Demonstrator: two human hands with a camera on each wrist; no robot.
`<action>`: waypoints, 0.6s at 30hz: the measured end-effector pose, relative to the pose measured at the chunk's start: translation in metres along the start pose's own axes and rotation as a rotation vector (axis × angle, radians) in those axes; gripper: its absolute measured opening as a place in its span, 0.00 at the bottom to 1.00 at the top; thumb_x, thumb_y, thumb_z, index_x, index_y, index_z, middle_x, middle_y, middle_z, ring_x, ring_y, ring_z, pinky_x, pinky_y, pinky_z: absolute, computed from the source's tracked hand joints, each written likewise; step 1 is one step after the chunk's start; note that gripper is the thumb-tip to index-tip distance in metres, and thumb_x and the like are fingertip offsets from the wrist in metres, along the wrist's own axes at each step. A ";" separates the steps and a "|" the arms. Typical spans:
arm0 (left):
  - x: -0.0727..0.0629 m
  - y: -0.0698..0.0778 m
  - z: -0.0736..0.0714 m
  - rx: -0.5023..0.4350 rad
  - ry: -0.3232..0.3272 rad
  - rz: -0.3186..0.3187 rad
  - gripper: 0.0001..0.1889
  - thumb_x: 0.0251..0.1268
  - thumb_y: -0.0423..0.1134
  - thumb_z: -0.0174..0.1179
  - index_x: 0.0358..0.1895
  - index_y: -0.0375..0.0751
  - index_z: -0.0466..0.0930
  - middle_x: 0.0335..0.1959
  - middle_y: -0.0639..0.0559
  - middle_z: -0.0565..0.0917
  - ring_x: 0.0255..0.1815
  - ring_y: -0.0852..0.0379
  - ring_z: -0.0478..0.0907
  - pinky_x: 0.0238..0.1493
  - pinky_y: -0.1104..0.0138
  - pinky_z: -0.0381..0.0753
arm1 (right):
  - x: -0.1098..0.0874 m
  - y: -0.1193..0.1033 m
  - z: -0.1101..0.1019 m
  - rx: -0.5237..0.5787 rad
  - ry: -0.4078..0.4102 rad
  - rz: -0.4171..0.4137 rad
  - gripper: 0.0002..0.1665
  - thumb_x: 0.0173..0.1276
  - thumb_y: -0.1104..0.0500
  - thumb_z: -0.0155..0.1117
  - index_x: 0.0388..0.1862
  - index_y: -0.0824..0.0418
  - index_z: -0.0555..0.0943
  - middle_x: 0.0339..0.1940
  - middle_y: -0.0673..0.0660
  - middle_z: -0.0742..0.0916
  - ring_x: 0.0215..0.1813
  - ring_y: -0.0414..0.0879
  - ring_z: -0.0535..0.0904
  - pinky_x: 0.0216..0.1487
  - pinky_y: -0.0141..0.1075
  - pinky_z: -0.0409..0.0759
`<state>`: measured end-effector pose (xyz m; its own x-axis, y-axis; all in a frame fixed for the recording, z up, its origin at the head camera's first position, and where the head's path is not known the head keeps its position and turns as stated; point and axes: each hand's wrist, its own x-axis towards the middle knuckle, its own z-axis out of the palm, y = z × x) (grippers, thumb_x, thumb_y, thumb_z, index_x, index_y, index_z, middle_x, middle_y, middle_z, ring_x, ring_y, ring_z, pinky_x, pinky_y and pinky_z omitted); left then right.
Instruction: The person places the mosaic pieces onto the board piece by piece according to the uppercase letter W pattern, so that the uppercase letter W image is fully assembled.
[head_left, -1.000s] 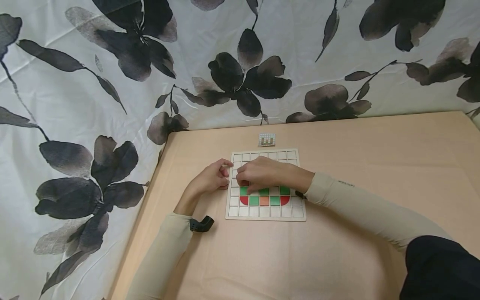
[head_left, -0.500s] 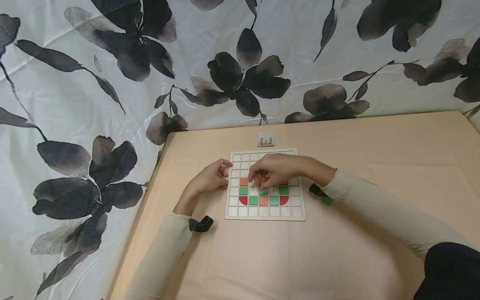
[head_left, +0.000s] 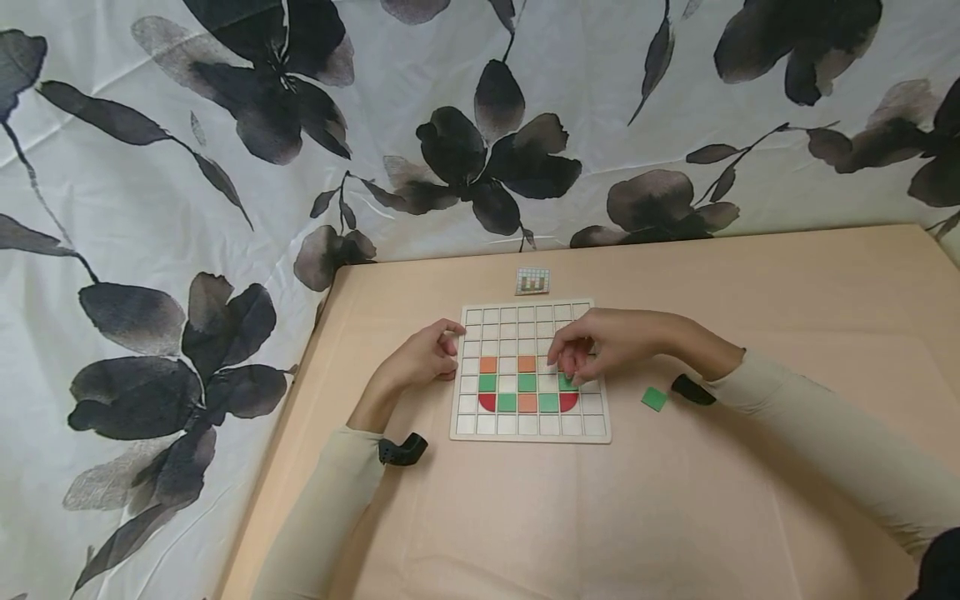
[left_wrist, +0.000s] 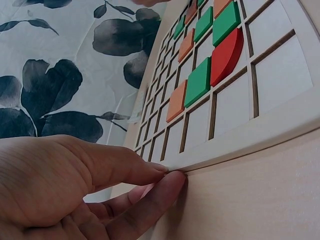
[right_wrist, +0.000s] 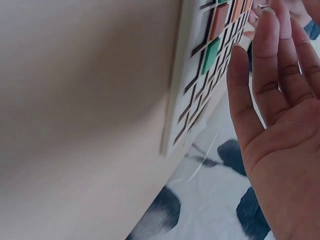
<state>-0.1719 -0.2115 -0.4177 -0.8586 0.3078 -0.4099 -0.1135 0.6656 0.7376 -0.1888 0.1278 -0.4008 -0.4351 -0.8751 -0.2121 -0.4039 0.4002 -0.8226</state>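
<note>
A white square grid board [head_left: 480, 433] lies flat on the table, with green, orange and red tiles in several of its cells. My left hand [head_left: 420, 357] is at the board's left edge. Its thumb and fingertip meet the rim in the left wrist view. Above the right part of the pattern, my right hand [head_left: 618, 343] has loosely bent fingers, and the right wrist view shows no tile in them. An orange tile [head_left: 527, 364] sits left of these fingers; a green tile [head_left: 567, 382] is partly covered by them. The cell under the fingers is hidden.
A loose green tile [head_left: 654, 398] lies on the table right of the board. Behind the board is a small card [head_left: 532, 281] with a gridded picture. A black wrist device [head_left: 402, 450] is on the left sleeve. Floral cloth [head_left: 480, 83] hangs past the table's back edge.
My right hand has moved rightward across the board. It uncovers the orange tiles in the upper row at left and middle, and the loose green tile. The left hand stays at the edge.
</note>
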 end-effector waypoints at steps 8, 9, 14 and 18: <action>-0.001 0.001 0.000 0.003 -0.001 0.005 0.29 0.66 0.20 0.58 0.69 0.37 0.67 0.41 0.42 0.72 0.36 0.53 0.74 0.36 0.68 0.82 | -0.036 0.015 0.006 0.044 0.020 0.106 0.18 0.65 0.60 0.73 0.54 0.53 0.84 0.38 0.46 0.87 0.43 0.44 0.82 0.49 0.35 0.82; -0.001 0.001 0.000 0.001 0.001 0.004 0.29 0.66 0.20 0.58 0.69 0.37 0.67 0.41 0.42 0.72 0.36 0.53 0.74 0.36 0.68 0.82 | -0.040 0.017 0.007 0.047 0.019 0.111 0.18 0.64 0.60 0.74 0.54 0.53 0.84 0.38 0.46 0.87 0.43 0.44 0.82 0.49 0.34 0.82; -0.001 0.003 -0.001 -0.001 0.001 0.004 0.29 0.66 0.21 0.58 0.69 0.37 0.67 0.41 0.42 0.72 0.36 0.53 0.74 0.37 0.67 0.83 | -0.058 0.022 0.010 0.047 0.026 0.110 0.18 0.64 0.58 0.75 0.53 0.53 0.84 0.38 0.47 0.87 0.43 0.44 0.82 0.48 0.34 0.81; -0.001 0.002 -0.001 -0.012 0.001 0.000 0.29 0.66 0.20 0.58 0.69 0.37 0.67 0.41 0.42 0.72 0.36 0.53 0.74 0.37 0.67 0.83 | -0.069 0.026 0.011 0.032 0.040 0.088 0.18 0.64 0.58 0.75 0.52 0.52 0.84 0.38 0.47 0.88 0.42 0.43 0.82 0.47 0.33 0.81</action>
<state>-0.1716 -0.2111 -0.4149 -0.8589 0.3076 -0.4095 -0.1195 0.6571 0.7443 -0.1600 0.1952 -0.4133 -0.4999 -0.8251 -0.2633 -0.3370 0.4654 -0.8184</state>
